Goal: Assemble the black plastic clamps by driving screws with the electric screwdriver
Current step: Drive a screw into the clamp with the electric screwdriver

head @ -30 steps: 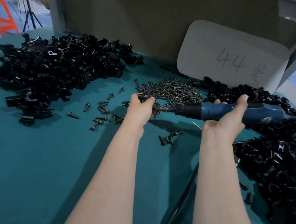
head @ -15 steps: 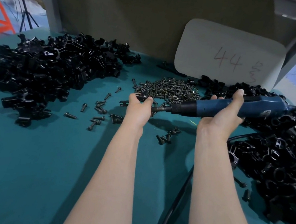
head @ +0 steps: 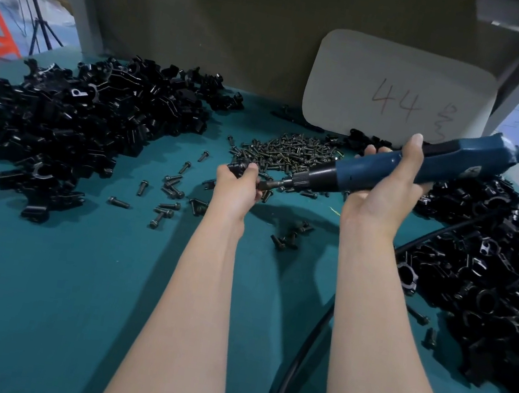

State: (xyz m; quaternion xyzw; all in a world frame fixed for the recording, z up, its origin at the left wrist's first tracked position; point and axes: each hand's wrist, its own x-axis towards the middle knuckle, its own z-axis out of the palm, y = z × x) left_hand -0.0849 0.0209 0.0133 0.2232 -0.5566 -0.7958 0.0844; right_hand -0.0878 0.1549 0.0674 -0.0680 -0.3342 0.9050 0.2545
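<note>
Two large heaps of black plastic clamp parts [head: 67, 135] and [head: 489, 280] flank the green table [head: 31, 296], with a screw pile [head: 288, 153] between them at the back; which heap is finished work cannot be told. Left hand [head: 235, 189] pinches one clamp [head: 238, 169] above the table. Right hand [head: 385, 189] is wrapped around the electric screwdriver [head: 391, 169], its bit meeting the clamp. Judgement: one screw is being driven; many loose screws suggest much remains.
</note>
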